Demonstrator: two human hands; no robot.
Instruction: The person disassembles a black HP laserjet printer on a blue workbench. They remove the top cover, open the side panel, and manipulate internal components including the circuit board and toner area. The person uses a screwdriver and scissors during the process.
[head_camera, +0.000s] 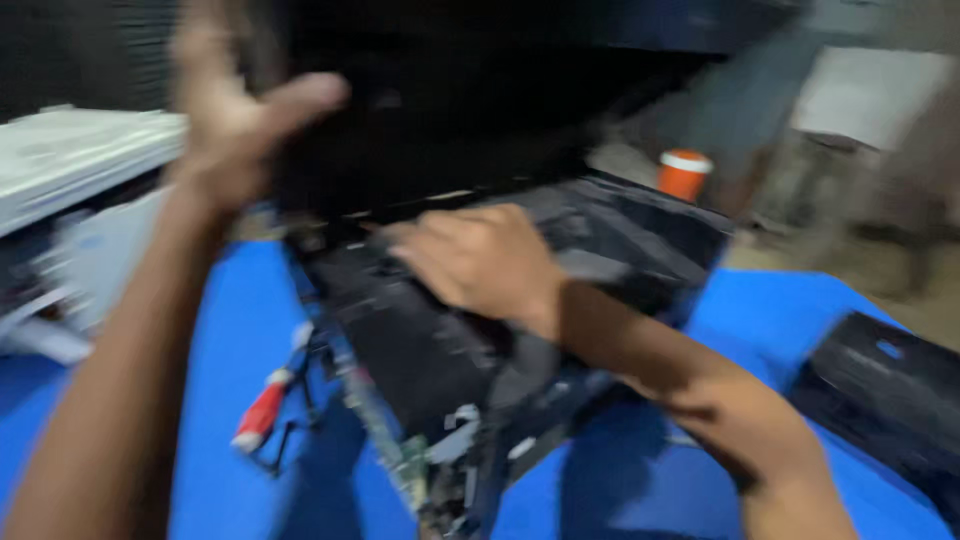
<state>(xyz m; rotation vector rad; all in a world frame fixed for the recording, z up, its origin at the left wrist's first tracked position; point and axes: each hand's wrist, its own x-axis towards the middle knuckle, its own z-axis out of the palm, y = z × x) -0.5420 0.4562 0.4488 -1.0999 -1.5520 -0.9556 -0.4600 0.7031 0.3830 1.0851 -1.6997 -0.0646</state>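
Observation:
The frame is blurred by motion. My left hand (235, 120) is raised at the upper left, thumb out against the edge of a large dark lifted panel (450, 110). My right hand (480, 260) rests palm down on a black opened device (420, 340) lying on a blue surface (230, 350), fingers curled over its top. Whether either hand actually grips is hard to tell. Loose cables with a red and white plug (265, 410) hang from the device's left side, and a green circuit board edge (410, 470) shows at its front.
A white box-like unit (70, 150) stands at the left. An orange cup with a white lid (684, 173) sits behind the device. Another black part (880, 390) lies at the right on the blue surface. A pale object (865, 95) is at the far right.

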